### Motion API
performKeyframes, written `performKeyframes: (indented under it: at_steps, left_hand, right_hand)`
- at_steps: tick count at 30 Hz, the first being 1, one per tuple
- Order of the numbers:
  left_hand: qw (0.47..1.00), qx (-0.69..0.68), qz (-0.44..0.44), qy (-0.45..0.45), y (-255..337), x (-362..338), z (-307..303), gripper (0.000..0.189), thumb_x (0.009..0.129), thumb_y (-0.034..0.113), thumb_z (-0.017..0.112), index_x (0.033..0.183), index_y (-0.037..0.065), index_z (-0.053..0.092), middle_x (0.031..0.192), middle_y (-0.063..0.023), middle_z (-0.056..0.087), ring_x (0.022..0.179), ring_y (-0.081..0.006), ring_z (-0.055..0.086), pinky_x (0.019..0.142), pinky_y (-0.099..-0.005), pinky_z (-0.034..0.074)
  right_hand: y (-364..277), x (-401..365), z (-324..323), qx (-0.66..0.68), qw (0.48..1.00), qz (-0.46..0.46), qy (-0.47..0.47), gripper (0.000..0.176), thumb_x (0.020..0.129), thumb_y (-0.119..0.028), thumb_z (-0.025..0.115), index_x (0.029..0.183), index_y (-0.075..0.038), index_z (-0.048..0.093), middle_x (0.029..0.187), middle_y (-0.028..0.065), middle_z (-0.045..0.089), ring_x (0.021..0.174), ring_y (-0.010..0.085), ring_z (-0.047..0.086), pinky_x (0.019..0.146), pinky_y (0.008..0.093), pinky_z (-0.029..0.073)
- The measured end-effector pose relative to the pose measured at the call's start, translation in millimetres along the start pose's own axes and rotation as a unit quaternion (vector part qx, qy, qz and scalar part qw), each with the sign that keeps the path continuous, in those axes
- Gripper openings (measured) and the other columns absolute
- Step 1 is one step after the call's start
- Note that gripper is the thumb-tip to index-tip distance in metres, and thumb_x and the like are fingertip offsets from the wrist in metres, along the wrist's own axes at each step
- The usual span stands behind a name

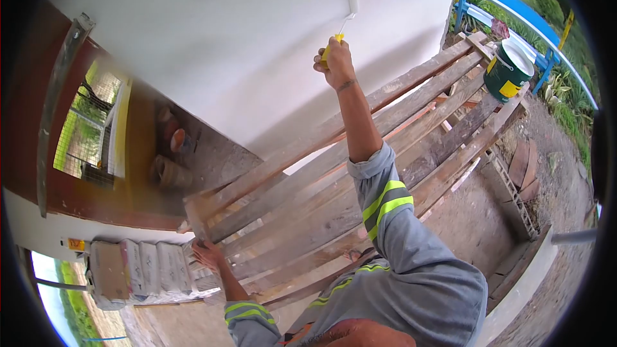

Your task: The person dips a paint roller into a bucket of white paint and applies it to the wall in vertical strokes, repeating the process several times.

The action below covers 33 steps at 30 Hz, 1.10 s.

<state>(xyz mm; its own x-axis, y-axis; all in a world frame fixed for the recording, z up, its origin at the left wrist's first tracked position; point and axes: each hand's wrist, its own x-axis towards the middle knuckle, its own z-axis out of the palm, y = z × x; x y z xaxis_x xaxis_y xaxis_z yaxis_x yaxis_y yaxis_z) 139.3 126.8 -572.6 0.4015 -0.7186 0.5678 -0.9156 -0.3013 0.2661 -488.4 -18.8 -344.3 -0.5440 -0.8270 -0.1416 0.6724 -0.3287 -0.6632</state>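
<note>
My right hand [335,64] is closed around the yellow handle of a paint roller [351,0], arm stretched up toward the white wall [257,45]. The roller's white sleeve lies against the wall surface, tilted slightly from vertical. Low on the left, my left hand [209,257] has its fingers spread beside the end of a wooden plank platform [308,186]. Its fingertips are right at the platform's end board. The long grey planks run from there up to the right, with gaps between them, just below the wall.
A dark green paint bucket [504,80] with a wire handle stands at the platform's far right end. Stacked bags [148,266] sit at lower left. A metal bar [54,109] crosses near a window [90,119]. Concrete blocks [508,186] lie below right, near a blue railing [508,6].
</note>
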Motion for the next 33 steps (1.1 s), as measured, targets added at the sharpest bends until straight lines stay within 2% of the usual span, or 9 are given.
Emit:
performKeyframes:
  at_steps: [6,15,19,21,22,24,27,30,33]
  left_hand:
    - [1.0,0.017,0.007,-0.007,3.0,2.1,-1.6,0.036,0.09,0.033,0.054,0.118,0.012,0.056,0.114,-0.0131,0.067,0.104,-0.0382,0.057,0.092,-0.0521,0.04]
    - [1.0,0.002,0.004,-0.007,1.1,0.3,-2.3,0.038,0.09,0.035,0.055,0.119,0.011,0.057,0.116,-0.0135,0.066,0.105,-0.0371,0.057,0.093,-0.0518,0.04]
    - [1.0,0.003,0.004,-0.007,3.0,0.0,0.4,0.037,0.09,0.034,0.056,0.118,0.011,0.058,0.115,-0.0126,0.066,0.104,-0.0373,0.057,0.093,-0.0514,0.04]
    - [1.0,0.008,0.003,-0.004,0.7,1.3,1.3,0.035,0.091,0.035,0.055,0.117,0.011,0.058,0.115,-0.012,0.066,0.104,-0.0372,0.057,0.093,-0.0513,0.04]
    - [1.0,0.01,0.003,0.0,0.8,0.6,1.5,0.035,0.092,0.035,0.055,0.117,0.011,0.059,0.115,-0.0117,0.066,0.105,-0.0371,0.057,0.093,-0.0511,0.04]
    - [1.0,0.009,0.009,0.013,0.0,0.7,3.5,0.035,0.093,0.037,0.055,0.117,0.012,0.059,0.114,-0.0113,0.066,0.105,-0.037,0.056,0.093,-0.0503,0.039]
    - [1.0,-0.005,-0.005,-0.005,5.4,0.1,-3.5,0.037,0.093,0.039,0.057,0.118,0.012,0.059,0.116,-0.0116,0.065,0.108,-0.0373,0.056,0.093,-0.0497,0.039]
    - [1.0,0.008,-0.007,0.014,4.6,0.7,-0.2,0.036,0.088,0.032,0.058,0.118,0.012,0.058,0.114,-0.0124,0.065,0.104,-0.0379,0.057,0.093,-0.051,0.04]
    - [1.0,0.004,0.006,0.028,5.3,-0.8,-0.4,0.038,0.087,0.033,0.058,0.118,0.012,0.058,0.114,-0.0128,0.065,0.104,-0.0382,0.057,0.094,-0.051,0.04]
  right_hand:
    - [77.0,-98.1,49.2,0.026,0.995,0.06,-0.07,0.034,0.104,-0.032,0.044,0.129,-0.014,0.032,0.088,0.0087,0.047,0.058,0.0172,0.052,0.043,0.03,0.039]
    - [1.6,13.9,-8.3,0.046,0.999,0.015,-0.01,0.016,0.106,-0.026,0.039,0.111,-0.011,0.034,0.087,0.0102,0.046,0.063,0.0189,0.049,0.049,0.0309,0.038]
    - [5.3,14.6,-14.0,0.018,0.999,0.023,-0.031,0.025,0.104,-0.024,0.039,0.123,-0.009,0.032,0.089,0.0114,0.046,0.062,0.0195,0.051,0.047,0.0319,0.04]
    - [26.2,-23.0,2.3,-0.002,0.999,0.03,-0.041,0.029,0.103,-0.026,0.04,0.125,-0.009,0.032,0.088,0.0111,0.046,0.061,0.0193,0.051,0.046,0.0317,0.041]
    - [42.6,-47.2,16.2,-0.013,0.999,0.034,-0.04,0.023,0.105,-0.033,0.044,0.116,-0.014,0.036,0.087,0.0093,0.048,0.063,0.0181,0.051,0.047,0.0305,0.039]
    - [78.5,-88.8,42.1,-0.026,0.996,0.057,-0.058,0.032,0.102,-0.035,0.047,0.123,-0.014,0.035,0.089,0.0095,0.049,0.063,0.0178,0.053,0.046,0.0309,0.04]
    - [132.1,-146.6,79.0,-0.061,0.992,0.075,-0.077,0.035,0.104,-0.027,0.042,0.131,-0.009,0.028,0.079,0.0091,0.05,0.049,0.0162,0.054,0.034,0.0294,0.04]
    - [184.2,-197.2,105.9,-0.099,0.984,0.096,-0.115,0.039,0.106,-0.03,0.042,0.136,-0.011,0.026,0.073,0.0077,0.052,0.047,0.0167,0.055,0.035,0.0298,0.043]
    - [230.0,-247.7,134.2,-0.1,0.978,0.12,-0.135,0.031,0.106,-0.028,0.043,0.128,-0.011,0.03,0.074,0.0055,0.049,0.045,0.0144,0.052,0.034,0.0284,0.039]
